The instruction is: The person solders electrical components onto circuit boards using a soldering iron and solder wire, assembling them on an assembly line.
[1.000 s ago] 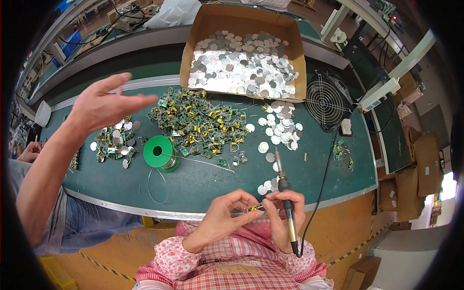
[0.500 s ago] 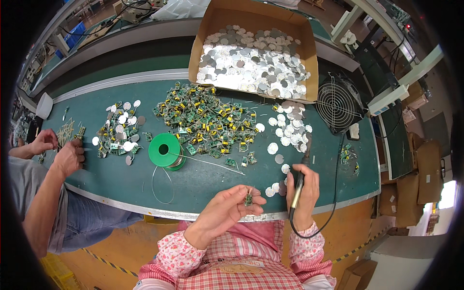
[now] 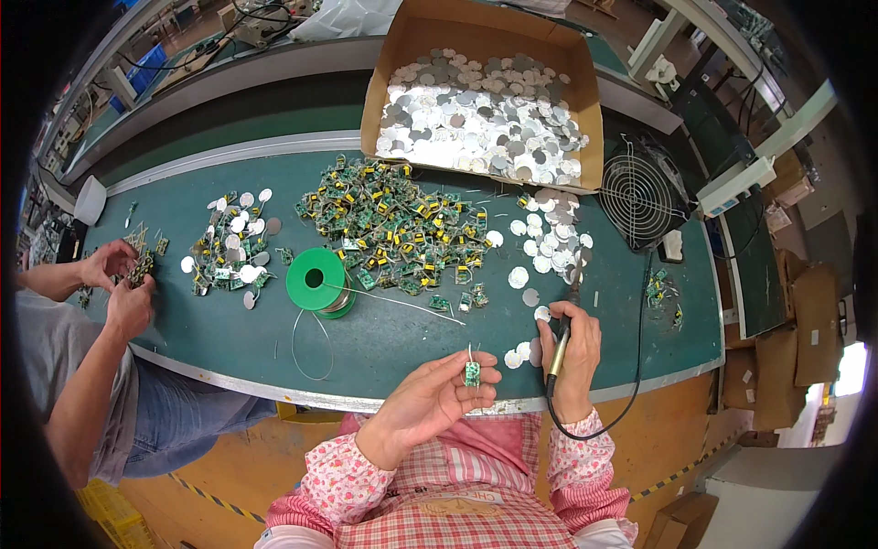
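Above the table edge, left hand (image 3: 430, 398) palm-up, pinching perhaps a circuit board (image 3: 473, 372).

left hand (image 3: 430, 400) pinching circuit board (image 3: 472, 372), right hand (image 3: 572, 352) gripping soldering iron (image 3: 558, 346)

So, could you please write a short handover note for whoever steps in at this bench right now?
Left hand: pinches a small green circuit board above the bench edge.
Right hand: grips a soldering iron, tip down by the loose silver discs.
Solder spool sits left of centre, wire trailing right. Board pile mid-bench; cardboard box of discs behind it.
Done: cannot tell how many are finished.
Left: the large pile of boards and discs remains.
A co-worker's hands work at far left.
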`<action>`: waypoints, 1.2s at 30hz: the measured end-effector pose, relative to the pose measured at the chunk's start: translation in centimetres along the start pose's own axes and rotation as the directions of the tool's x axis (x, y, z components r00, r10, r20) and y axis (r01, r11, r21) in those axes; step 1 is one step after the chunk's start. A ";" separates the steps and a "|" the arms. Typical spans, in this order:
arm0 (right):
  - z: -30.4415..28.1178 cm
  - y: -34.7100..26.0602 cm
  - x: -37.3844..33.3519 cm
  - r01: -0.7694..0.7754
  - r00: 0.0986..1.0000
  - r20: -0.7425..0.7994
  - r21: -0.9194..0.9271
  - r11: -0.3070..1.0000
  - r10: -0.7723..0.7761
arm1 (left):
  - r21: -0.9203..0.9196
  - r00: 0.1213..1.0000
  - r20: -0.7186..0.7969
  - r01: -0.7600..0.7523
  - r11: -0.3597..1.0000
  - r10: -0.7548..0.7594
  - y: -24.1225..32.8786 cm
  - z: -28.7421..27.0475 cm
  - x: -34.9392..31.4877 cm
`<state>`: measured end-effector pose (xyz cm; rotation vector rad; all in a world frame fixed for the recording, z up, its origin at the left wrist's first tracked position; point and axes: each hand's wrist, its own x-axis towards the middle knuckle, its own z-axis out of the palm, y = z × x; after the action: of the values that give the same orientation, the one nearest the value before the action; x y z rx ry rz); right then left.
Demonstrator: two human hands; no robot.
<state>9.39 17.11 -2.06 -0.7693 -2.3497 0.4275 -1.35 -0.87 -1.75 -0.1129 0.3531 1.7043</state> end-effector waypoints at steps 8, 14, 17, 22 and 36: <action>0.4 -0.2 0.1 -0.011 1.000 0.001 0.171 0.985 0.011 | 0.088 1.000 -0.005 -0.009 0.996 0.010 0.0 0.7 -0.4; -0.3 -1.1 -0.5 -0.014 0.998 -0.051 0.289 0.957 0.030 | 0.154 0.996 0.085 -0.018 0.988 0.005 0.2 0.1 -0.4; -1.4 -2.1 -0.9 -0.192 0.981 0.061 0.454 0.870 0.185 | 0.201 0.996 0.091 -0.035 0.979 0.016 0.2 0.2 -0.2; -3.5 -3.7 -1.4 -0.286 0.958 0.199 0.611 0.738 0.206 | 0.321 0.999 0.023 -0.052 0.946 0.047 0.0 1.2 -0.4; -3.8 -5.2 -3.2 -0.310 0.950 0.252 0.699 0.644 0.183 | 0.851 0.932 0.058 -0.234 0.471 0.359 -1.0 2.6 -0.5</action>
<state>11.71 11.49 1.82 -0.6559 -1.9183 1.5016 0.04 -0.42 0.71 0.6170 1.3571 1.6759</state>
